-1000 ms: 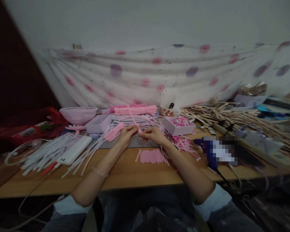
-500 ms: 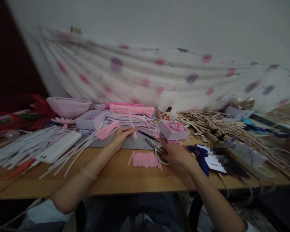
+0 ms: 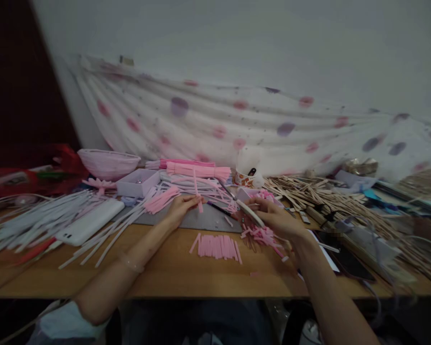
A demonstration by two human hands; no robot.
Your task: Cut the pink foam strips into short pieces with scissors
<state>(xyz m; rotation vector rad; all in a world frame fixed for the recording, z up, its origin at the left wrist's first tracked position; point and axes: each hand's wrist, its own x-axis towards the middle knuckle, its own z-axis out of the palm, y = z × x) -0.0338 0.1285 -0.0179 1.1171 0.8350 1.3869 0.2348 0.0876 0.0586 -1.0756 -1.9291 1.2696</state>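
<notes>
From the head view, the left hand (image 3: 180, 211) has its fingertips pinched on a pink strip (image 3: 196, 181) over the bench (image 3: 158, 278), the strip's long axis running nearly straight away from the person. The right hand (image 3: 278, 219), farther off to the strip's right, grips scissors (image 3: 250, 212) by the handles, their blades slanting forward and leftward, apart from it.

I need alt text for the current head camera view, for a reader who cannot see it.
The left hand holds a pink strip and the right hand holds scissors over a cluttered wooden table. Short pink strips lie in a row in front; a spotted cloth hangs behind.
</notes>
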